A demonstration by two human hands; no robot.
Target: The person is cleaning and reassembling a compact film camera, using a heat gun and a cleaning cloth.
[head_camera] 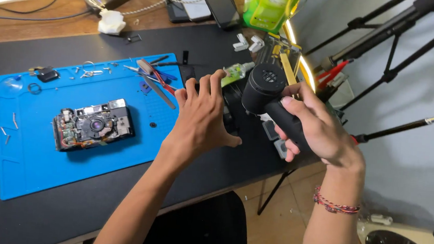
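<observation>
Black plastic forms the body of the handheld blower (pixel 270 98) that I hold in my right hand (pixel 319 130). My fingers wrap around its handle, and the round barrel sits above my thumb with its rear vent grille facing the camera. A braided red bracelet (pixel 335 204) circles my right wrist.

My left hand (pixel 202 118) is spread wide with the fingers splayed, holding nothing. It hovers over the dark desk (pixel 39 216), just beside the blower's barrel and past the right edge of the blue work mat (pixel 27 169).

On the mat lies a compact camera (pixel 94 127) with its outer shell removed, lens facing up, well apart from both hands. Small screws and metal parts are scattered along the mat's left and upper edges. Tweezers (pixel 158 92) and a red-handled tool (pixel 164 83) rest at the mat's upper right corner, near my left fingertips.

Two phones (pixel 206 2) lie face down at the far edge of the desk, beside a green packet (pixel 267 7). Black tripod legs (pixel 389 32) stand to the right of the desk.
</observation>
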